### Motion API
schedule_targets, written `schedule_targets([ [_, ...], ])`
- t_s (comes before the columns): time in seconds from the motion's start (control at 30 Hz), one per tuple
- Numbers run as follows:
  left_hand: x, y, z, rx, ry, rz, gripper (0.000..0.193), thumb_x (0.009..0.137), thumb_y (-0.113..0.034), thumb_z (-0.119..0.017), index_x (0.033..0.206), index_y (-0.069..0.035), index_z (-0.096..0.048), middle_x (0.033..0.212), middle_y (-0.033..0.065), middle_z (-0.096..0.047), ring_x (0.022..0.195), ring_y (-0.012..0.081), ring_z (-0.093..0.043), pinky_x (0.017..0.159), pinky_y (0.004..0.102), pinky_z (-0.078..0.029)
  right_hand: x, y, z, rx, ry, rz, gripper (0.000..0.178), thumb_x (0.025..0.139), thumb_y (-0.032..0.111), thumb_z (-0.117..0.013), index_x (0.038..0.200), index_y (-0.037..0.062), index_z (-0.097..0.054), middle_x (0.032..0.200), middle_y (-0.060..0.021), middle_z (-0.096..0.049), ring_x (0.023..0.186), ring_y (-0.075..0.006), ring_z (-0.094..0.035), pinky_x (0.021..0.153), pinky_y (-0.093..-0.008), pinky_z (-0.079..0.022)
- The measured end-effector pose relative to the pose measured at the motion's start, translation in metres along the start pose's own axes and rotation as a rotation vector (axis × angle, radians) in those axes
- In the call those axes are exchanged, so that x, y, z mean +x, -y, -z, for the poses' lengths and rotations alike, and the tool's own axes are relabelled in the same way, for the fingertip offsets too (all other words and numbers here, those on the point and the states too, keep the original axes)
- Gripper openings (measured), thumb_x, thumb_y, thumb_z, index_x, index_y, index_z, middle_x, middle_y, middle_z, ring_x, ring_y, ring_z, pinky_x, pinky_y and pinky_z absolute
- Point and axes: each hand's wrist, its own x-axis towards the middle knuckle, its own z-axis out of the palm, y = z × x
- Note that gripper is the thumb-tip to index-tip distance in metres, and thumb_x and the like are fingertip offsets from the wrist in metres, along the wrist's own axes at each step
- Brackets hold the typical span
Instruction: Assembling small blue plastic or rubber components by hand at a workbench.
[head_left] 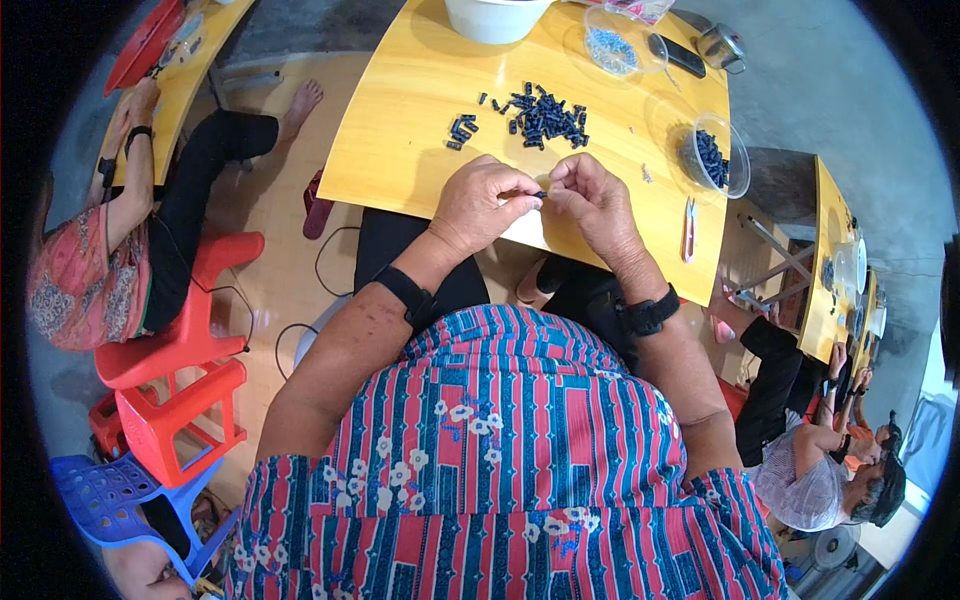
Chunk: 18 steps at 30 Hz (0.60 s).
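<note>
Over the near edge of the yellow table (pixel 400 130), my left hand (pixel 487 203) pinches a small black cylindrical piece (pixel 541 194) between thumb and forefinger. My right hand (pixel 600 208) is at the other end of that piece, its thumb and fingertips drawn together. Whether those fingertips hold a tiny part is too small to make out. Just beyond my hands lies a heap of similar black pieces (pixel 548 118). To its left is a smaller cluster of black pieces (pixel 461 132).
On the table's right are a clear tub (pixel 741 170) of black pieces, small snips (pixel 690 232), a clear bowl (pixel 612 48) of blue bits, a dark flat case (pixel 678 55) and a metal mug (pixel 722 47). A white basin (pixel 495 20) stands at the back. Other people sit at both sides.
</note>
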Motion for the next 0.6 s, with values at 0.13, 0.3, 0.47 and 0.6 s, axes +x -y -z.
schedule_targets([
  [0.13, 0.0, -0.002, 0.0, 0.043, 0.003, 0.011, 0.01, 0.073, -0.018, -0.075, 0.078, -0.01, -0.072, 0.073, 0.0052, -0.067, 0.077, 0.0236, -0.061, 0.07, 0.0366, -0.05, -0.001, 0.015, -0.003, -0.433, -0.002, 0.244, 0.017, 0.083, -0.003, -0.061, 0.099, 0.0027, -0.058, 0.084, -0.0118, -0.064, 0.08, -0.0224, -0.066, 0.073, -0.0319, -0.052],
  [0.3, 0.0, -0.001, 0.001, 0.031, 0.003, 0.015, 0.009, 0.073, -0.017, -0.075, 0.078, -0.01, -0.072, 0.073, 0.0053, -0.067, 0.077, 0.0239, -0.061, 0.07, 0.0367, -0.051, 0.0, 0.025, -0.009, -0.6, 0.029, 0.292, 0.018, 0.082, -0.001, -0.064, 0.099, 0.0038, -0.06, 0.085, -0.0137, -0.066, 0.083, -0.0261, -0.068, 0.075, -0.0332, -0.053],
  [0.47, 0.0, -0.001, -0.002, -0.003, -0.019, 0.041, 0.008, 0.072, -0.017, -0.075, 0.077, -0.011, -0.072, 0.072, 0.005, -0.066, 0.078, 0.0239, -0.062, 0.07, 0.0366, -0.051, 0.001, -0.002, -0.008, -0.328, -0.06, 0.176, 0.011, 0.083, 0.001, -0.066, 0.093, 0.0021, -0.062, 0.084, -0.0106, -0.068, 0.08, -0.0188, -0.069, 0.072, -0.0289, -0.054],
  [0.6, -0.001, 0.004, -0.004, -0.026, -0.034, 0.07, 0.01, 0.073, -0.018, -0.075, 0.081, -0.012, -0.074, 0.076, 0.0063, -0.067, 0.076, 0.0236, -0.063, 0.069, 0.0356, -0.051, -0.002, -0.014, -0.01, 0.067, -0.117, -0.033, 0.013, 0.083, -0.001, -0.067, 0.097, -0.0018, -0.067, 0.09, -0.0074, -0.071, 0.08, -0.0124, -0.067, 0.074, -0.0261, -0.055],
])
